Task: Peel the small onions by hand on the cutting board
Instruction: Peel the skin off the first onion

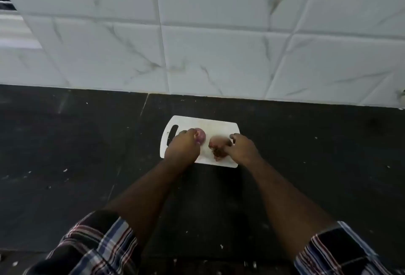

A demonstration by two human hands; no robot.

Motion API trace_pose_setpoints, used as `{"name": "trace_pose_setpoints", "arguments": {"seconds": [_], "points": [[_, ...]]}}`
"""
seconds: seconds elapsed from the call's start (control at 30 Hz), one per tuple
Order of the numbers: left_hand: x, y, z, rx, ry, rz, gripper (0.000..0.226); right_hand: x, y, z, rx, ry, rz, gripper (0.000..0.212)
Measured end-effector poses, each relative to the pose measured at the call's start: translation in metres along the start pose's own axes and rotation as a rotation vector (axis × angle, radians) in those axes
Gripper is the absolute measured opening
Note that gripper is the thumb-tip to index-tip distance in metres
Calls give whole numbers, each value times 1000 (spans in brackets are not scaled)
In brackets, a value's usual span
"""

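Note:
A small white cutting board (215,126) with a handle slot lies on the dark countertop. My left hand (183,147) rests on the board's left half, its fingers closed around a peeled pinkish onion (201,135). My right hand (241,148) is at the board's right side, fingers spread and touching a blurred reddish-brown onion (217,142). Below that onion sits a heap of dark brown skins (219,153). Whether the right hand grips the onion or only touches it is unclear because of blur.
The black countertop (76,143) carries small white specks and flakes. A white marbled tile wall (208,44) rises right behind the board. Checked sleeves cover both upper forearms at the bottom of the view.

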State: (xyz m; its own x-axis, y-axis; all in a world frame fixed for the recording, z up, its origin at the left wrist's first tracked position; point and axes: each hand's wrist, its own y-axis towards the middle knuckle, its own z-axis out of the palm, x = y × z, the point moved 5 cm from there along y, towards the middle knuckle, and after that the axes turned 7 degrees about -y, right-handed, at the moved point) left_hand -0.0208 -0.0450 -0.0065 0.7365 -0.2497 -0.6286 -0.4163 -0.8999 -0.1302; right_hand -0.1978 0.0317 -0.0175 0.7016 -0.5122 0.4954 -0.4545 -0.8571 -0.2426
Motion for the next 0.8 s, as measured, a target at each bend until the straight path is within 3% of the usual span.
{"name": "trace_pose_setpoints", "arguments": {"seconds": [0.07,0.17,0.27,0.4,0.5,0.57,0.67,0.8], "points": [[-3,4,10,6,-80,-13,35,0,2,3,6,30,2,56],[-1,1,30,96,-249,-110,41,-2,2,11,-13,96,-11,58],[5,-1,45,165,-593,-273,44,-8,5,14,-60,117,-44,63],[6,-25,48,230,-1091,-484,29,-4,-16,20,-183,141,-321,57],[14,-50,45,231,-1224,-476,28,-9,-47,26,-165,281,-489,62],[21,-65,44,193,-1258,-457,29,-15,-62,28,-55,493,-431,64],[27,-80,46,135,-1329,-417,33,-16,-71,30,142,863,-169,67],[26,-95,46,84,-1365,-352,42,-12,-70,31,276,796,-118,73]]}}
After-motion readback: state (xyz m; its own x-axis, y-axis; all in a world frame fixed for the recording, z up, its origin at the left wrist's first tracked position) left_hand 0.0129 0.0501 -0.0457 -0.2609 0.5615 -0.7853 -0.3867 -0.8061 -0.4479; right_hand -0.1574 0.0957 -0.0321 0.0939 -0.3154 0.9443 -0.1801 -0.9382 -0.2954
